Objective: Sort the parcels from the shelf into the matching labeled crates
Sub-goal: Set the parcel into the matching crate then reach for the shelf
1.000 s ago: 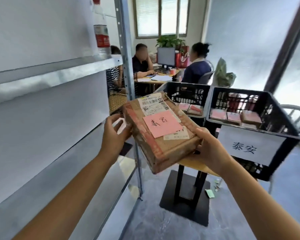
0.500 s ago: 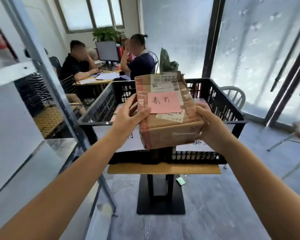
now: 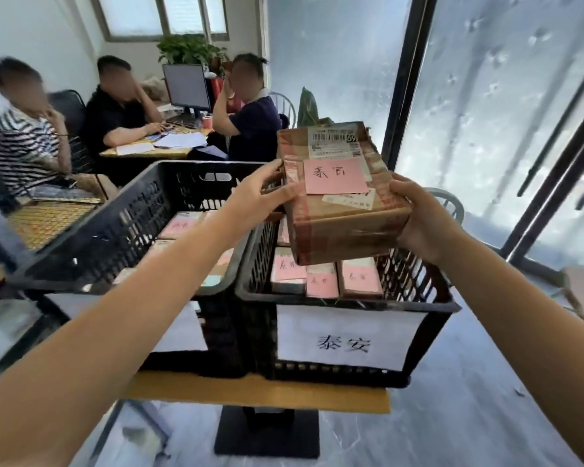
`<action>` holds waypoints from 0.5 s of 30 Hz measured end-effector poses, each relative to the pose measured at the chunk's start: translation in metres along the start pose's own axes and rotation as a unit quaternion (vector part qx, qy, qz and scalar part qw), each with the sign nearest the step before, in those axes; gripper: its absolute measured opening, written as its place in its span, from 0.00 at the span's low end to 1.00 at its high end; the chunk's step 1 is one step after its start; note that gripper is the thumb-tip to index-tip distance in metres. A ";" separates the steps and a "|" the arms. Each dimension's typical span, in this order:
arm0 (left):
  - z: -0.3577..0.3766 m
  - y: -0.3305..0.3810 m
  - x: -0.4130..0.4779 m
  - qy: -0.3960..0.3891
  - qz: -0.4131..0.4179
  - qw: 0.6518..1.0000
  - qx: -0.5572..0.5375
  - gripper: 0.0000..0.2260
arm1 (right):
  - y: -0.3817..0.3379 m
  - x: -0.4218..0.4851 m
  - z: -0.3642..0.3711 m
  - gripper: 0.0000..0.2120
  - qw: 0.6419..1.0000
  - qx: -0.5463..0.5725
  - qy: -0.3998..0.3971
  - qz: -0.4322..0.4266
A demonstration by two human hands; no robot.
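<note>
Two hands grip one cardboard parcel (image 3: 346,227) with a pink note (image 3: 334,176): left hand (image 3: 260,194) on its left side, right hand (image 3: 420,224) at its right corner, holding it above the right crate (image 3: 351,302) on the table (image 3: 250,389).

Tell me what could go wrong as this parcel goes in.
The parcel is held only at its sides by the left hand and right hand; it may slip and drop onto the sorted parcels below. Its left edge hangs near the left crate, so it might land in the wrong one.
</note>
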State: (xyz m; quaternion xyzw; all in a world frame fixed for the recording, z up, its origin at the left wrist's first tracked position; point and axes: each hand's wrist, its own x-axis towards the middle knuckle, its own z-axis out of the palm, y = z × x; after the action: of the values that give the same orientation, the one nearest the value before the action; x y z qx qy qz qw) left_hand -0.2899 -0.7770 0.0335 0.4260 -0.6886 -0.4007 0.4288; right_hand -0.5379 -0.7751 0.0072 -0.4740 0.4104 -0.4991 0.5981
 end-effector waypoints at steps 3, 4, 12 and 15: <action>0.016 -0.016 0.023 -0.008 -0.011 1.000 0.001 0.27 | 0.004 0.023 -0.021 0.25 1.000 -0.006 -0.017 0.021; 0.021 -0.022 0.029 -0.013 -0.020 1.000 0.010 0.26 | 0.008 0.029 -0.027 0.25 0.999 -0.002 -0.022 0.030; 0.028 -0.059 0.048 -0.038 -0.143 0.989 0.022 0.34 | 0.044 0.070 -0.062 0.28 0.989 -0.014 -0.069 0.127; 0.013 -0.071 0.053 -0.047 -0.163 0.980 0.106 0.38 | 0.044 0.083 -0.073 0.23 0.982 -0.014 -0.104 0.159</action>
State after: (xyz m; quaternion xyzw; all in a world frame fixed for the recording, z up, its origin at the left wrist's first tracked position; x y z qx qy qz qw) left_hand -0.2992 -0.8457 -0.0222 0.5559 -0.6680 -0.4097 0.2772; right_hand -0.5850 -0.8657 -0.0531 -0.4602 0.4236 -0.3396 0.7025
